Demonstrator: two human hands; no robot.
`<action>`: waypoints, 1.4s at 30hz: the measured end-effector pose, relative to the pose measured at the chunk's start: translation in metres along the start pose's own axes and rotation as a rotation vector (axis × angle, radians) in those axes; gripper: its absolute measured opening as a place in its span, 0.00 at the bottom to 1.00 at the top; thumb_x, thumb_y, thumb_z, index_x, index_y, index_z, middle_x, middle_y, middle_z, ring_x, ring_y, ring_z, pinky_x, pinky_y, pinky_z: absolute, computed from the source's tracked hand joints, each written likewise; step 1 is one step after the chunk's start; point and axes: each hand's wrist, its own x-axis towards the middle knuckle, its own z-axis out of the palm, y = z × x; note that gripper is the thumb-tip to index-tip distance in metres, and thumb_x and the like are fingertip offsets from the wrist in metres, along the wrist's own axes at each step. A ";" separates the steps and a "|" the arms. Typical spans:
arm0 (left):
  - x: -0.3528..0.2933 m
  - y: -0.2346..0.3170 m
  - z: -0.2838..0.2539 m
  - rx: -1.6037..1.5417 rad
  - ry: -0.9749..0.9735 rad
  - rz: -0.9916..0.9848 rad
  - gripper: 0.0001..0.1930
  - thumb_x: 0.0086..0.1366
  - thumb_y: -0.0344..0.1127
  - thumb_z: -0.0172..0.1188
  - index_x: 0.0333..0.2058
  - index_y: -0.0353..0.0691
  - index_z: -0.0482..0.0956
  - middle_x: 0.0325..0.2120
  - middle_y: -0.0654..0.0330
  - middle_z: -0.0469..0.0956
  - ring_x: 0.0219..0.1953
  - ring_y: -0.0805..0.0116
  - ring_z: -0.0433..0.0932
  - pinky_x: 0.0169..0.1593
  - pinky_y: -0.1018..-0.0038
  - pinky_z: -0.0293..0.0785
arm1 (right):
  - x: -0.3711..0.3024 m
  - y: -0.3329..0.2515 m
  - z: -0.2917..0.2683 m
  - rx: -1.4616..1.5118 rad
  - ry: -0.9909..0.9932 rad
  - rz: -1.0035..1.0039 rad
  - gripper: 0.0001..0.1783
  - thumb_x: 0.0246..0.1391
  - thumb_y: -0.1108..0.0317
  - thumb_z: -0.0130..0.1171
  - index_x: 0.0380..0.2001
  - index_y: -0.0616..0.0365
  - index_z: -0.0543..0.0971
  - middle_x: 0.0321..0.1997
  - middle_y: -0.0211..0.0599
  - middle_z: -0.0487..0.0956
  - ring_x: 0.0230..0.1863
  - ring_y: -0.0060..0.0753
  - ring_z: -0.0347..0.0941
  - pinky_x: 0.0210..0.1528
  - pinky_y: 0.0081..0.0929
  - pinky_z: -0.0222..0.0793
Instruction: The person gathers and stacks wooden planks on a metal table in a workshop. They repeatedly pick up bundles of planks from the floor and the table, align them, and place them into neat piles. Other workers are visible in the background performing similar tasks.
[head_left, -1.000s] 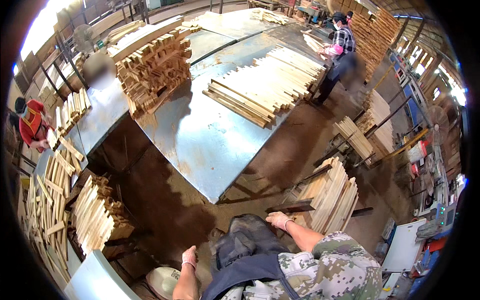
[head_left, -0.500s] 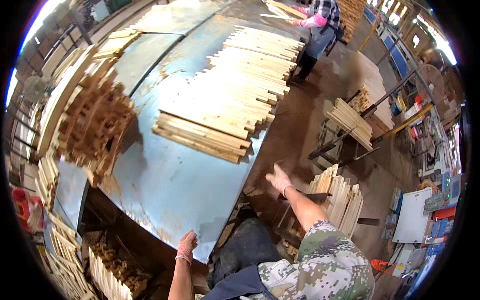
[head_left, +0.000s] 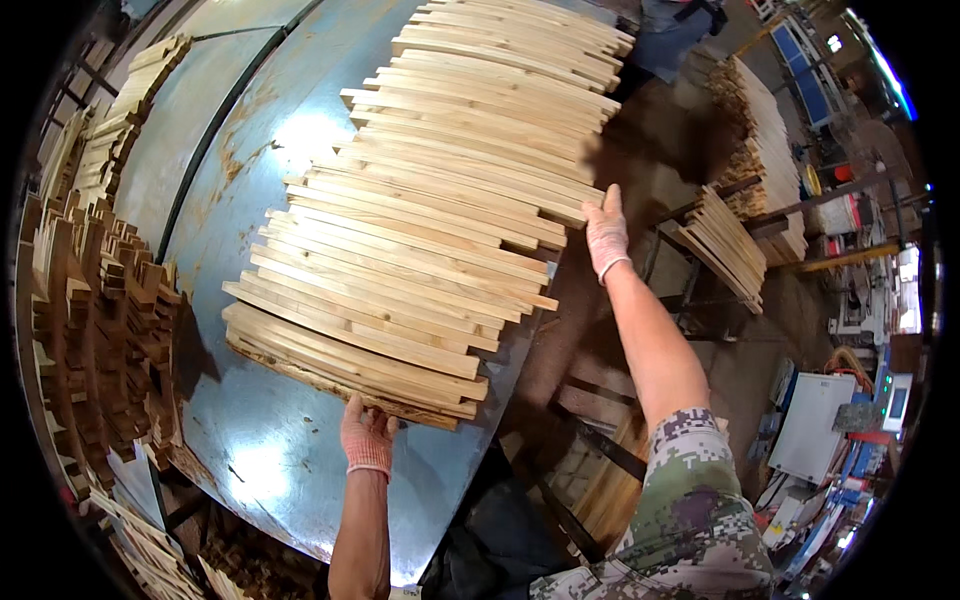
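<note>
Across the metal table [head_left: 235, 430], wooden strips [head_left: 400, 240] lie side by side, ends uneven, some reaching its right edge. Left hand [head_left: 367, 437] is half-curled at the nearest strip; grip cannot be determined. Right hand [head_left: 606, 232], fingers extended, meets strip ends. Bare metal borders the near side.

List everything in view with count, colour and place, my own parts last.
Metal table: one, blue-grey, centre
Wooden strips: too many to count, pale, on the table
Wood pile: one, brown, left
Wood stack: one, pale, upper right
Strip bundle: one, pale, on a rack, right
Loose sticks: several, pale, lower left
Flat panel: one, white, lower right
Control unit: one, pale, far right
Co-worker: one, blue-grey clothing, top
Camouflage sleeve: one, green-grey, right arm
Left hand: one, pinkish glove, fingers at the strips' near edge
Right hand: one, pinkish glove, fingers at the strips' right ends
</note>
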 end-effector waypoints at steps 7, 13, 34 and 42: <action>0.008 -0.010 0.001 0.234 0.002 0.255 0.17 0.72 0.47 0.69 0.47 0.40 0.80 0.32 0.62 0.82 0.29 0.68 0.81 0.31 0.69 0.78 | 0.035 0.041 -0.013 0.067 0.117 0.089 0.41 0.68 0.60 0.61 0.77 0.71 0.63 0.79 0.51 0.69 0.78 0.41 0.66 0.78 0.30 0.58; 0.021 0.013 -0.080 0.538 0.192 0.660 0.16 0.75 0.45 0.67 0.41 0.33 0.82 0.33 0.60 0.83 0.32 0.72 0.76 0.38 0.72 0.75 | -0.106 0.009 -0.013 0.019 -0.273 0.210 0.34 0.65 0.65 0.65 0.70 0.70 0.72 0.71 0.51 0.77 0.72 0.42 0.72 0.75 0.36 0.65; 0.097 0.128 -0.144 1.297 0.391 0.748 0.46 0.75 0.63 0.55 0.77 0.33 0.57 0.78 0.35 0.54 0.79 0.33 0.51 0.79 0.44 0.44 | -0.088 -0.048 0.199 0.198 -0.833 0.069 0.50 0.62 0.56 0.68 0.79 0.67 0.59 0.77 0.54 0.70 0.73 0.47 0.71 0.75 0.37 0.66; 0.041 0.118 -0.139 0.134 -0.098 0.563 0.40 0.62 0.41 0.78 0.68 0.36 0.70 0.56 0.56 0.82 0.53 0.63 0.83 0.58 0.66 0.82 | -0.146 -0.082 0.164 0.154 -1.003 0.424 0.48 0.51 0.66 0.78 0.69 0.74 0.64 0.58 0.49 0.79 0.57 0.40 0.80 0.63 0.37 0.78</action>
